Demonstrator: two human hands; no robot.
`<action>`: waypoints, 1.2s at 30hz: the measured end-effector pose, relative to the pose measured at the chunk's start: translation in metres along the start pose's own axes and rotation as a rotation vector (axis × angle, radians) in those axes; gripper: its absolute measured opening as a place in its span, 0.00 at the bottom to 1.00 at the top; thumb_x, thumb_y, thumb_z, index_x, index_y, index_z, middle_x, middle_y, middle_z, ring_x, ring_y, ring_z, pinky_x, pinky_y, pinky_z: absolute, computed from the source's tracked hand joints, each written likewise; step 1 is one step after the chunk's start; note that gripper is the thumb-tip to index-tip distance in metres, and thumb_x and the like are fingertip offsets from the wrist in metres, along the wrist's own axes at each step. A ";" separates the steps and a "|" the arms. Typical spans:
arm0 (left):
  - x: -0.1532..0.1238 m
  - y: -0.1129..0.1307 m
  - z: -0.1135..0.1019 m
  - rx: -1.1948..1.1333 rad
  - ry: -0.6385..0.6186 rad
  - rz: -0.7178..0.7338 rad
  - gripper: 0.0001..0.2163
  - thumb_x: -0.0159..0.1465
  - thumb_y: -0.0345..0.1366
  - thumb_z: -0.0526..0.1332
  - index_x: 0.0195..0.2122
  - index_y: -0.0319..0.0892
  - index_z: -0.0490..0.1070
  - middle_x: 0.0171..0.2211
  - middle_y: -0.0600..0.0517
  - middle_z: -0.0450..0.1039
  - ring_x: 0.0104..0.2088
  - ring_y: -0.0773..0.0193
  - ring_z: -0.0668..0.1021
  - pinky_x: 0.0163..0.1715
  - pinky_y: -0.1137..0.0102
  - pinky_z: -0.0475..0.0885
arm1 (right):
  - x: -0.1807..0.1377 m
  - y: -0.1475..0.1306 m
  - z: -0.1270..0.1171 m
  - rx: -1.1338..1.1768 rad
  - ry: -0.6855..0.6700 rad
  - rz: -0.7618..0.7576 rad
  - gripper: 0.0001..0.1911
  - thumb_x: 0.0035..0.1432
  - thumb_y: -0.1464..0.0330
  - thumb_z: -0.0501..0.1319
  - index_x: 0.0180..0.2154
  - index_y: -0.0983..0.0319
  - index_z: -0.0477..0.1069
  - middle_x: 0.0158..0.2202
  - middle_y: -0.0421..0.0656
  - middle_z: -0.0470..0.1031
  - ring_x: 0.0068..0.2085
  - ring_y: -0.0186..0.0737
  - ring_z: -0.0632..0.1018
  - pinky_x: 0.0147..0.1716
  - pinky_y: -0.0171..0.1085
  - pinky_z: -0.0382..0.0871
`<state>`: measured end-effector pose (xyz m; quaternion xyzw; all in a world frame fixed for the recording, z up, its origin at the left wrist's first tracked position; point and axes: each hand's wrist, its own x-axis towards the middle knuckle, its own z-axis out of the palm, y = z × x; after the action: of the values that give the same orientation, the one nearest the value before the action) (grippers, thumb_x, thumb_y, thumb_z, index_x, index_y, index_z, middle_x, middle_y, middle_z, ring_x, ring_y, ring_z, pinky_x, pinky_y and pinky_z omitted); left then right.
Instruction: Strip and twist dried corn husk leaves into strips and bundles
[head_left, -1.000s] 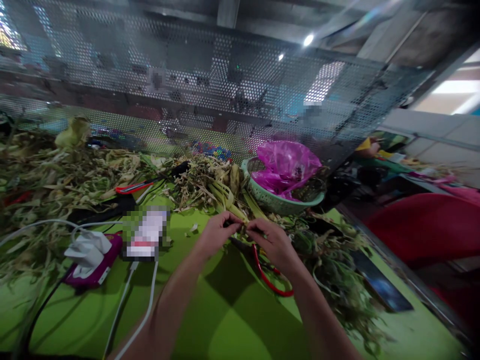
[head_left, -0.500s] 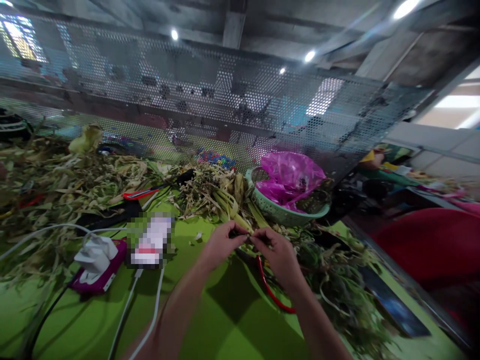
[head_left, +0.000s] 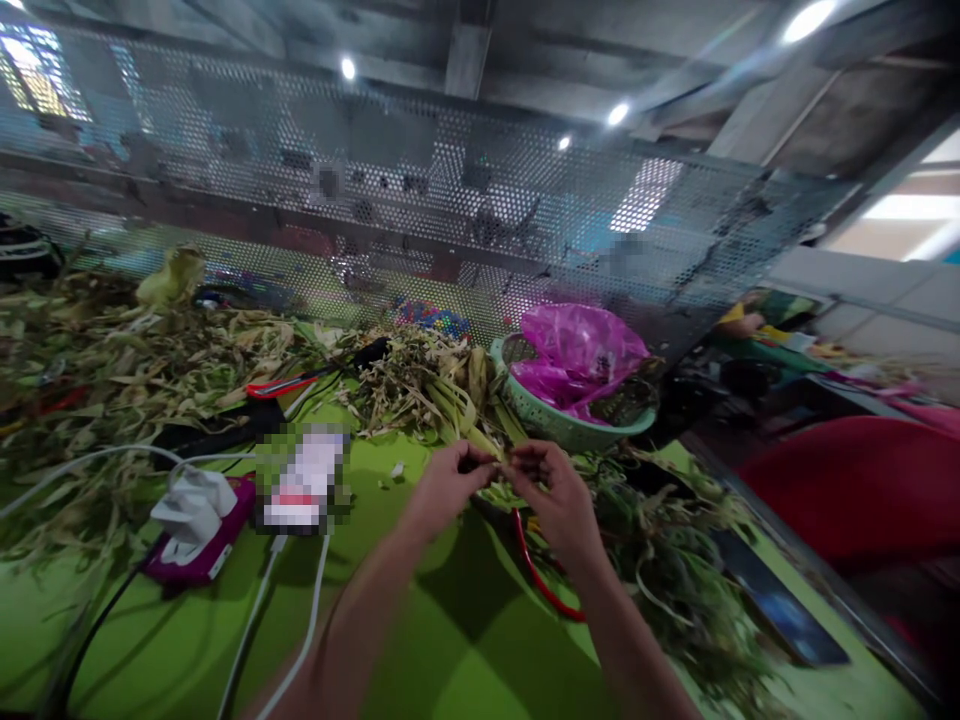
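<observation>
My left hand (head_left: pixel 448 484) and my right hand (head_left: pixel 555 492) meet above the green tabletop (head_left: pixel 480 655). Each is closed in a pinch, fingertips almost touching. Whatever lies between them is too small to name. Behind the fingertips, pale green and yellow stalks (head_left: pixel 454 402) lie in a heap of dried plant matter (head_left: pixel 401 390). Under my right hand and wrist a curved red handle (head_left: pixel 534 570) shows, with the rest of that tool largely hidden. Wilted green plants (head_left: pixel 679 560) spread to the right of my right forearm.
A green basket (head_left: pixel 574 430) holds a purple plastic bag (head_left: pixel 585 350). Dried leaves (head_left: pixel 225 360) cover the left side. A purple power strip (head_left: pixel 191 565) with white plugs, a blurred phone (head_left: pixel 304 480) and cables lie left. A dark flat panel (head_left: pixel 784 600) lies right; perforated metal (head_left: pixel 450 200) stands behind.
The fingers of my right hand have lifted and spread a little from the pinch point, thumb still near the left fingertips. My left hand has hardly moved.
</observation>
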<state>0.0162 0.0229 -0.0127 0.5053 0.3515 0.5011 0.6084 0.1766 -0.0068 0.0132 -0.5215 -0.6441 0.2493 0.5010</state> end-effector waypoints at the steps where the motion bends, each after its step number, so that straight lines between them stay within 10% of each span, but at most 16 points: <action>1: 0.001 -0.001 0.000 -0.018 0.023 -0.001 0.12 0.52 0.41 0.70 0.31 0.38 0.72 0.27 0.53 0.72 0.29 0.67 0.72 0.32 0.71 0.66 | 0.000 0.000 0.000 0.016 -0.004 0.017 0.15 0.57 0.60 0.65 0.43 0.58 0.69 0.37 0.43 0.74 0.37 0.41 0.75 0.38 0.38 0.69; 18: -0.003 0.011 -0.002 0.145 -0.004 0.015 0.08 0.56 0.38 0.66 0.32 0.40 0.71 0.30 0.52 0.73 0.32 0.65 0.72 0.35 0.70 0.66 | 0.000 -0.002 0.008 0.267 -0.088 0.218 0.19 0.45 0.60 0.71 0.38 0.60 0.71 0.30 0.40 0.73 0.31 0.39 0.73 0.33 0.37 0.68; 36: -0.010 0.019 0.002 0.403 -0.110 0.077 0.06 0.63 0.37 0.57 0.39 0.43 0.67 0.38 0.49 0.73 0.39 0.59 0.73 0.42 0.66 0.67 | 0.000 0.006 0.006 0.006 -0.002 0.048 0.13 0.51 0.61 0.67 0.38 0.61 0.74 0.33 0.43 0.75 0.33 0.42 0.73 0.36 0.40 0.68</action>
<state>0.0109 0.0126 0.0059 0.6565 0.3913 0.4150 0.4936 0.1737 -0.0038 0.0060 -0.5350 -0.6310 0.2640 0.4958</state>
